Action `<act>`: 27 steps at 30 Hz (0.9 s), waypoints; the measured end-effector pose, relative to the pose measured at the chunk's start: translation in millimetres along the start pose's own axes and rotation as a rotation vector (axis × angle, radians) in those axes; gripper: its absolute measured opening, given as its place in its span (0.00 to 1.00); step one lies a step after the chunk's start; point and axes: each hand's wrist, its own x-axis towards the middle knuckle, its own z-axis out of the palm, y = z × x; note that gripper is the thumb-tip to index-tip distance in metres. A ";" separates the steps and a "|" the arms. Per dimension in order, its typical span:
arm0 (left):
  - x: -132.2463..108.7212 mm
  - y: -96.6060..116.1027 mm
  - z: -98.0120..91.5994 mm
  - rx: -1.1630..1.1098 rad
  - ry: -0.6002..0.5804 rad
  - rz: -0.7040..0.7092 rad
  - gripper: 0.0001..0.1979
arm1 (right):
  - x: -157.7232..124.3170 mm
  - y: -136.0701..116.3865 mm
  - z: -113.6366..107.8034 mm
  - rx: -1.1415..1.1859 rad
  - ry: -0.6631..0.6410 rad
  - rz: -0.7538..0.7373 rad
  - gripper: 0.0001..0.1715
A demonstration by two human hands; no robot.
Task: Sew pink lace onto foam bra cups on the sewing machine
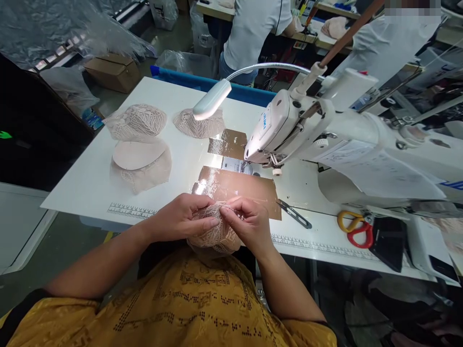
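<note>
A beige lace piece (213, 232) is held between both hands at the table's front edge, close to my body. My left hand (183, 219) pinches its upper left side, thumb on top. With thumb and fingers together, my right hand (249, 221) grips its upper right edge. Just beyond the hands lies a brown taped sheet (238, 185), below the needle area of a white sewing machine (271, 125). More lace cups lie at the left: one at the back (139, 120), one nearer with a smooth oval lining (141, 164), and another (198, 124) under the lamp.
A lamp (213, 99) on a bent neck hangs over the table (90, 168). Small snips (294, 214), red and yellow scissors (356, 229) and a black flat item (388, 241) lie right. Two people in light shirts are beyond the table. A cardboard box (114, 72) stands back left.
</note>
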 end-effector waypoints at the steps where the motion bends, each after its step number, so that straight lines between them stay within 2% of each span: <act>1: 1.2 0.1 0.2 0.013 0.012 0.003 0.14 | -0.1 0.8 0.1 -0.005 0.006 0.005 0.10; 8: 9.1 -0.7 5.0 0.084 0.038 0.039 0.14 | -1.0 5.9 -3.4 -0.035 0.019 0.113 0.12; 13: 12.6 -3.3 5.1 0.071 0.010 0.059 0.14 | 2.6 5.8 -11.1 0.054 -0.105 0.205 0.10; 20: 20.2 -10.6 -1.0 -0.275 -0.105 0.005 0.12 | 4.4 4.5 -16.4 0.207 -0.169 0.208 0.10; 24: 26.1 -12.7 8.1 -0.339 -0.033 0.015 0.13 | 6.4 9.4 -14.7 0.354 -0.173 0.274 0.13; 27: 30.7 -14.2 22.6 -0.521 0.053 -0.057 0.13 | 10.2 15.9 -11.2 0.524 -0.178 0.387 0.16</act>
